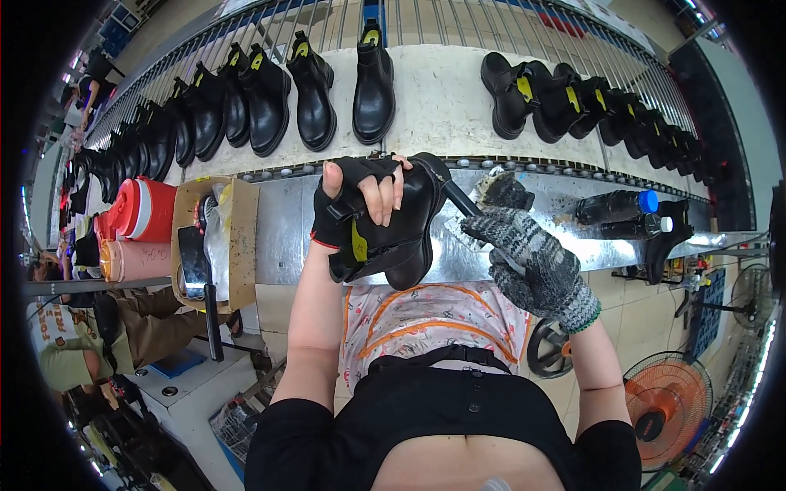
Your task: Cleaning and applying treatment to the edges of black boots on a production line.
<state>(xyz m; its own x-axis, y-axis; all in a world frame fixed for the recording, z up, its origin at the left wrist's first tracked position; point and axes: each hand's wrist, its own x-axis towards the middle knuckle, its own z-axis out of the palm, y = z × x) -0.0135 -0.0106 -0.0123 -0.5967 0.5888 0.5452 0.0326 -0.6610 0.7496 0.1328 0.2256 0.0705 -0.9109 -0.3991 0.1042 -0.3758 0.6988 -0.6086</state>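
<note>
A black ankle boot (413,221) with a yellow-green lining is tilted on its side over the metal bench. My left hand (364,192), in a black fingerless glove, is closed around its upper part. In a grey-and-black knitted glove, my right hand (532,254) is closed on a tool with a dark rod-like end (461,198). That end meets the boot at the edge of its sole; the tool's exact kind is unclear. A crumpled grey knitted cloth (505,191) lies just beyond the right hand.
Several black boots (270,102) stand on the pale conveyor (442,90) beyond the bench (286,221). To the left are a cardboard box (243,229) and a red jug (131,209). Dark bottles (606,207) lie at right, near another boot (667,245). A fan (667,401) stands lower right.
</note>
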